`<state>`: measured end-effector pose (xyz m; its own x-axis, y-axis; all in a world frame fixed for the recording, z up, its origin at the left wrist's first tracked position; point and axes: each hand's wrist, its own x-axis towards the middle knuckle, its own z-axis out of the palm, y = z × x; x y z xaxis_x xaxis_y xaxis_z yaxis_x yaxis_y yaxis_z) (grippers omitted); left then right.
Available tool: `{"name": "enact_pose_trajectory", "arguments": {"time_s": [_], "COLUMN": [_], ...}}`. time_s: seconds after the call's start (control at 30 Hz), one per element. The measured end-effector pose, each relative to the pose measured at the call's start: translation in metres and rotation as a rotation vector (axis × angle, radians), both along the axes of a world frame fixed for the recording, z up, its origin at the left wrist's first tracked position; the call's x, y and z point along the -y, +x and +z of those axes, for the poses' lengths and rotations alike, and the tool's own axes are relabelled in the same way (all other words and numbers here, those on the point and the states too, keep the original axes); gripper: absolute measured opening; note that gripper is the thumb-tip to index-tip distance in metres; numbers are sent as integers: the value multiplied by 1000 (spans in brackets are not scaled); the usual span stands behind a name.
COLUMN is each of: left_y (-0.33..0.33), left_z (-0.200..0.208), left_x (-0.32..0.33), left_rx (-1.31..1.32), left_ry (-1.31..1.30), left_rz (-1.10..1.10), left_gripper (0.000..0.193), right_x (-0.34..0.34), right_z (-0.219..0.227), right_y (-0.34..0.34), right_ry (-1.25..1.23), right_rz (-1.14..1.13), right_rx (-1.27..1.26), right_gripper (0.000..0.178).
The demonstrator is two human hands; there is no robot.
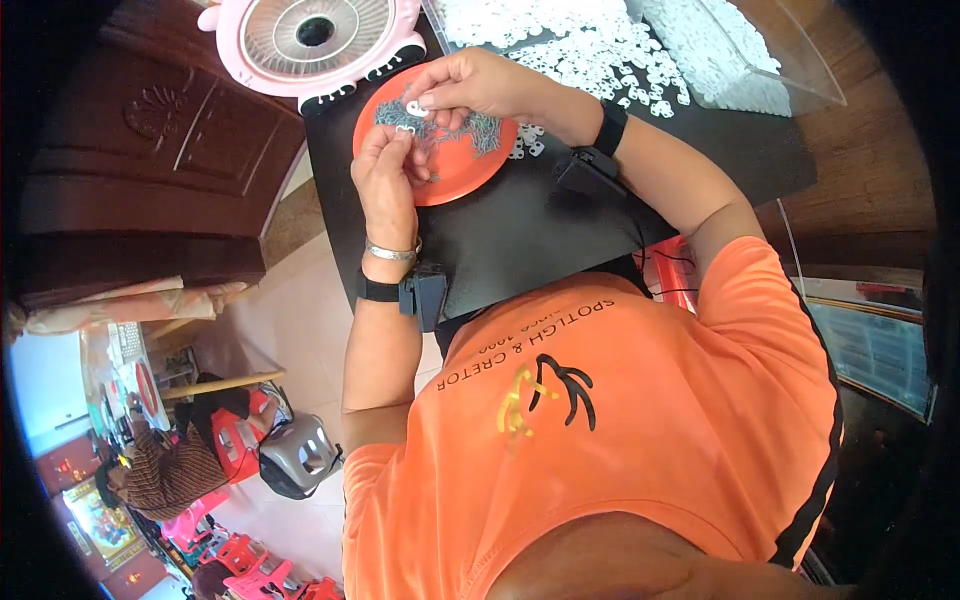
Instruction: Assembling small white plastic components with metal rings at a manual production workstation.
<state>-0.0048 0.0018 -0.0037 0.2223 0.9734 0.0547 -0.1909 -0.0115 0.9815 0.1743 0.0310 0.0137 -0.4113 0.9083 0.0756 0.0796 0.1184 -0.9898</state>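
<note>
Both hands are raised over a round orange-red plate [470, 185] that holds heaps of small grey metal pieces [484, 135]. My right hand [480, 88] pinches a small white plastic piece [416, 108] with a hole in it between thumb and fingers. Just nearer to me, my left hand [388, 175] is closed with its fingertips pinching a small pale piece [405, 129], too small to name. The two held pieces are close together; whether they touch I cannot tell.
Many loose white plastic pieces [630, 80] lie on the black table [500, 240] at the far right. A clear plastic bin [800, 55] holds more. A pink fan [315, 75] stands at the far left. People sit in the room at lower left.
</note>
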Motion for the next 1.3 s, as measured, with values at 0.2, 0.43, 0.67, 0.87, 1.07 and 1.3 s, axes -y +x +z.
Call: {"name": "enact_pose_trajectory", "arguments": {"time_s": [0.2,0.43,0.67,0.87,1.07,1.3], "left_y": [0,1,1,1,1,3], "left_z": [4,3,2,1,-2,0], "left_x": [2,2,2,2,0,2], "left_rx": [-25,-28,-25,-13,-24,-19], "left_ry": [13,-24,-16,-39,-4,1], "left_rz": [-15,-18,-5,-9,-8,-6], "left_gripper": [17,17,17,16,16,16], "right_x": [0,-1,3,1,5,8], "right_z": [3,-1,1,-2,0,2], "right_y": [0,0,-2,-4,-6,-7], "right_ry": [0,119,159,174,228,285], "right_rz": [9,-4,-31,-37,-56,-67], "right_rx": [-14,-7,-4,15,68,125], "right_gripper": [22,22,22,22,22,21]}}
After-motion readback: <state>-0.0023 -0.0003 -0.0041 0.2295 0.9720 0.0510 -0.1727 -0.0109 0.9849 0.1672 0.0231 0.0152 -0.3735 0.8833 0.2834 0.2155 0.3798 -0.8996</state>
